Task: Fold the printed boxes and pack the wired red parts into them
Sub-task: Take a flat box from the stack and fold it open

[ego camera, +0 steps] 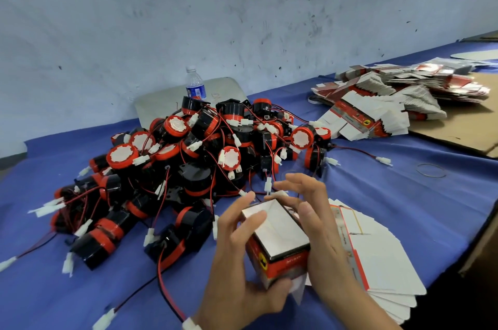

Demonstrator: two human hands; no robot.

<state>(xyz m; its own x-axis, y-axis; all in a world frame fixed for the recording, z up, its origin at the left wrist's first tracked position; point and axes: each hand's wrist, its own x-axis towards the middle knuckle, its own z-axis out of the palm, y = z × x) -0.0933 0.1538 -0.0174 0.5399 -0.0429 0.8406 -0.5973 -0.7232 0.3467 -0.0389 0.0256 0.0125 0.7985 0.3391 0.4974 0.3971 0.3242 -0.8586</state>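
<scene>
A blue-clothed table (pixel 404 203) runs along a wall. A heap of wired red-and-black parts (pixel 204 157) lies at its middle, with a bottle (pixel 195 85) standing and a grey panel (pixel 161 106) leaning just behind. Flat boxes (pixel 382 262) are fanned out at the near right edge. Farther right a pile (pixel 404 92) of them spills over a cardboard sheet (pixel 458 127). A thin ring (pixel 430 165) lies between.

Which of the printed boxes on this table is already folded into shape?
The box the left hand grips, with the right hand against its side. The fanned stack beside it and the far heap on the cardboard are all flat blanks.
</scene>
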